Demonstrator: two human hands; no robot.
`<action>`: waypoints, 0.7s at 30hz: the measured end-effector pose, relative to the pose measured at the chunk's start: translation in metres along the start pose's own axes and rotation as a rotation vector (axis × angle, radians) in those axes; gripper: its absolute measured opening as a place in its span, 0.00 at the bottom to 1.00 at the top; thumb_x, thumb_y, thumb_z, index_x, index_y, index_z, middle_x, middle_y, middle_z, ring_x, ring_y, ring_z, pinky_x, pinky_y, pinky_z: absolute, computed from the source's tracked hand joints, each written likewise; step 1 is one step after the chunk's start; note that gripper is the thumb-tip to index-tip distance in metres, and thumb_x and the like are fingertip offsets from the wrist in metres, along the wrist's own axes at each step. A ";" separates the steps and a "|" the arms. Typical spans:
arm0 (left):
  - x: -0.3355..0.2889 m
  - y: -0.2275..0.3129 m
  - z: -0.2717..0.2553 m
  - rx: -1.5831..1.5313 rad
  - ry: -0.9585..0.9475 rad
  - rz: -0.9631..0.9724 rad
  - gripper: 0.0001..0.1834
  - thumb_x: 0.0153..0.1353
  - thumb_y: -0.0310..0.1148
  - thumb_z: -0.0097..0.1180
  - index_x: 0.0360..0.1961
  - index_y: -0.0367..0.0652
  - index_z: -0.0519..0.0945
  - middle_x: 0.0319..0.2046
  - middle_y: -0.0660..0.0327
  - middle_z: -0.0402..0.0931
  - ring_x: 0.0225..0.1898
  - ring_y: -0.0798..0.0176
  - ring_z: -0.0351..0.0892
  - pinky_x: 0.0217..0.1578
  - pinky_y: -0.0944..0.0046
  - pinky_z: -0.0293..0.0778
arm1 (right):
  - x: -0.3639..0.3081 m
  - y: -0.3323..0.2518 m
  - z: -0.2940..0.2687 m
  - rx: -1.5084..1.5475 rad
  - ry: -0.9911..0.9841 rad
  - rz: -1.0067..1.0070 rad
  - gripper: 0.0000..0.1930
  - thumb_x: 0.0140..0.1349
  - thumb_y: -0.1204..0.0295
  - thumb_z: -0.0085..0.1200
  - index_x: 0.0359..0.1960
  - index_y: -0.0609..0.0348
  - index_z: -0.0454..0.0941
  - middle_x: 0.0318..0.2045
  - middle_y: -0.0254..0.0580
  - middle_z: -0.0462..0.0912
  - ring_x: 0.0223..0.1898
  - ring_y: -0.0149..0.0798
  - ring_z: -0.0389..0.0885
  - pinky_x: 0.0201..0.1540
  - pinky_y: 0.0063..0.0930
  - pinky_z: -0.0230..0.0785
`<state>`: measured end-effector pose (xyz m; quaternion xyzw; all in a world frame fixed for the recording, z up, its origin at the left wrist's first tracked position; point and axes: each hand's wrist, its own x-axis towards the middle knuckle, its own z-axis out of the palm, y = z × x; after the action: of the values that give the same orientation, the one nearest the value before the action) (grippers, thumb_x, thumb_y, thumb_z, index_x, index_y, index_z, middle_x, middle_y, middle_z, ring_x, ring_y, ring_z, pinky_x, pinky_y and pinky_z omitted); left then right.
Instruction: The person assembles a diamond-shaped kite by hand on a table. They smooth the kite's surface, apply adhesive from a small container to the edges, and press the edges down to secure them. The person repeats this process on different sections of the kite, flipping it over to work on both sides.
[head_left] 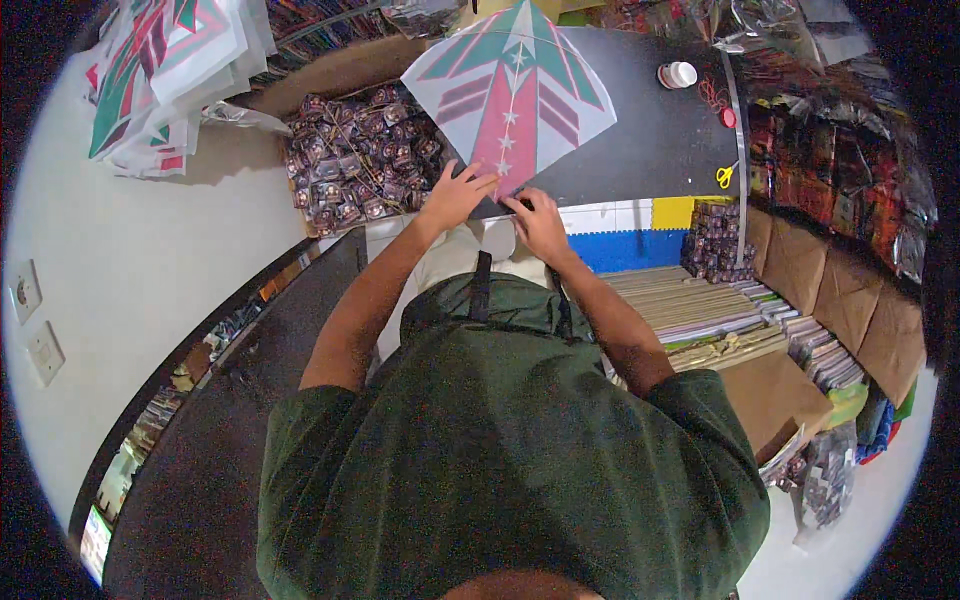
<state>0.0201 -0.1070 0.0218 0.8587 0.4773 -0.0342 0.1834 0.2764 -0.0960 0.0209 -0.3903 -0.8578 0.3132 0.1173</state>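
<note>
A kite [560,90] in white, green and red, with a line of stars down its middle, lies on the dark tabletop [650,140]. Its narrow red lower tip points toward me. My left hand [456,198] rests at the left of that tip, fingers spread and laid over its edge. At the right of the tip, my right hand [540,225] has its fingers curled, thumb and forefinger pinching the kite's lower corner. What lies under the fingertips is hidden.
Many small packaged dark items [350,160] fill a box left of the kite. A white jar [677,75], a red spool [728,117] and yellow scissors [725,176] lie on the right. More kites [165,70] hang at upper left. Bundled sticks [680,310] lie below right.
</note>
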 end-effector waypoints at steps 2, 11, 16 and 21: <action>0.001 0.000 0.000 0.020 0.023 0.009 0.34 0.58 0.29 0.62 0.69 0.53 0.76 0.74 0.71 0.66 0.78 0.54 0.55 0.71 0.31 0.57 | -0.001 -0.001 0.002 -0.010 0.015 0.001 0.27 0.60 0.74 0.65 0.63 0.43 0.79 0.54 0.48 0.77 0.59 0.54 0.75 0.61 0.50 0.67; 0.001 0.002 0.001 0.043 0.008 -0.002 0.34 0.61 0.29 0.59 0.71 0.53 0.74 0.77 0.72 0.63 0.80 0.53 0.53 0.72 0.30 0.56 | -0.001 -0.004 0.014 -0.092 0.035 0.040 0.25 0.59 0.69 0.66 0.61 0.37 0.81 0.55 0.49 0.76 0.61 0.55 0.72 0.65 0.52 0.64; 0.003 0.002 0.006 0.036 0.001 -0.023 0.33 0.63 0.30 0.57 0.72 0.54 0.73 0.76 0.72 0.64 0.80 0.54 0.52 0.72 0.30 0.56 | 0.000 -0.006 0.014 -0.106 0.036 0.028 0.25 0.60 0.69 0.66 0.60 0.38 0.82 0.54 0.49 0.76 0.60 0.55 0.72 0.63 0.52 0.64; 0.004 0.004 0.001 0.080 -0.060 -0.038 0.29 0.70 0.34 0.49 0.73 0.56 0.73 0.76 0.76 0.65 0.81 0.57 0.50 0.73 0.29 0.54 | 0.000 -0.005 0.015 -0.101 0.043 0.025 0.24 0.59 0.68 0.66 0.60 0.37 0.82 0.53 0.47 0.76 0.60 0.54 0.73 0.62 0.52 0.64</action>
<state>0.0261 -0.1060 0.0209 0.8547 0.4861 -0.0827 0.1624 0.2666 -0.1049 0.0129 -0.4132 -0.8647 0.2626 0.1122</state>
